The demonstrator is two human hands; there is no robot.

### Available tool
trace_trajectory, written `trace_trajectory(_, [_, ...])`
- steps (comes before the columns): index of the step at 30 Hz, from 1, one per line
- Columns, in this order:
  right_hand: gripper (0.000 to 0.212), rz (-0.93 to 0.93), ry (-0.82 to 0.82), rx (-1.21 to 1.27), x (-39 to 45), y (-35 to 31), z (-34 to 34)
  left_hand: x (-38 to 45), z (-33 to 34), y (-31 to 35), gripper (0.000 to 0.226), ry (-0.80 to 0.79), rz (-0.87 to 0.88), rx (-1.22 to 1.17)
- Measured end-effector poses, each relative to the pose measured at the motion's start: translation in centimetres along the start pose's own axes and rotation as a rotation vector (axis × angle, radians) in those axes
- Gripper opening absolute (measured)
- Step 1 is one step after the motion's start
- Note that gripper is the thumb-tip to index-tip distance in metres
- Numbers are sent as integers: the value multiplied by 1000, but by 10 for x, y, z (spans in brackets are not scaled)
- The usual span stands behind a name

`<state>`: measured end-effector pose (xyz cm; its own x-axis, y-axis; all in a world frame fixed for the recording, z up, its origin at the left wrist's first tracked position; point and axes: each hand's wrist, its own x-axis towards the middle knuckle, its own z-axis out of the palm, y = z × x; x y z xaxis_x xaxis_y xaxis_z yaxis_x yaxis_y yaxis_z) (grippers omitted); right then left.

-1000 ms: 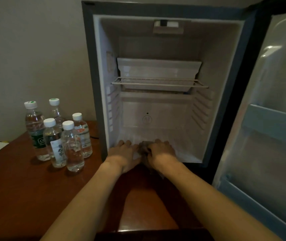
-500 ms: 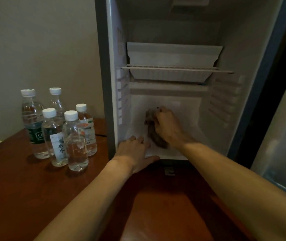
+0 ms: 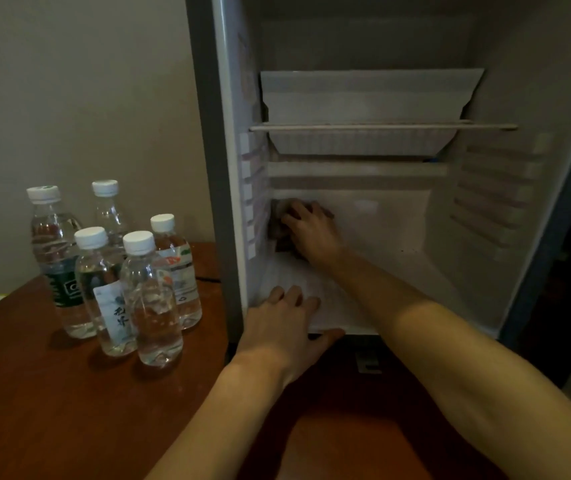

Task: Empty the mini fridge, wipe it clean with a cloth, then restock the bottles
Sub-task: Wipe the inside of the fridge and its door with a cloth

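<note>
So the cloth (image 3: 279, 227) has been moved off the middle of the floor and is now pressed into the far left corner of the mini fridge (image 3: 485, 209), bunched under the curled fingers of the right hand (image 3: 313, 233), so wiping looks well underway. The left hand (image 3: 286, 320) is laid flat and open on the near edge. The fridge is seen emptied, white and a bit dim. Five bottles (image 3: 117, 271) are parked on the desk (image 3: 52, 403) to the left, restock not started.
</note>
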<state>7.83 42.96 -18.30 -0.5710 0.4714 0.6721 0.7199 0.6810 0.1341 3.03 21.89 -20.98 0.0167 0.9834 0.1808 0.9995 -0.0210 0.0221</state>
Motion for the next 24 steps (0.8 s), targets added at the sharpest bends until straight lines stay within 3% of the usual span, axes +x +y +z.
trace_trajectory(4, [22, -56, -16, 71, -16, -1, 16, 0, 4, -2, 72, 31, -13, 1])
trace_trajectory(10, [31, -68, -34, 91, -22, 1, 11, -6, 4, 1, 70, 60, -35, -30])
trace_trajectory(15, [32, -148, -116, -40, -12, 3, -2, -4, 6, 0, 70, 71, -33, -34])
trace_trajectory(24, [33, -179, 60, -86, 21, 26, -33, -5, 8, -2, 69, 105, -36, -19])
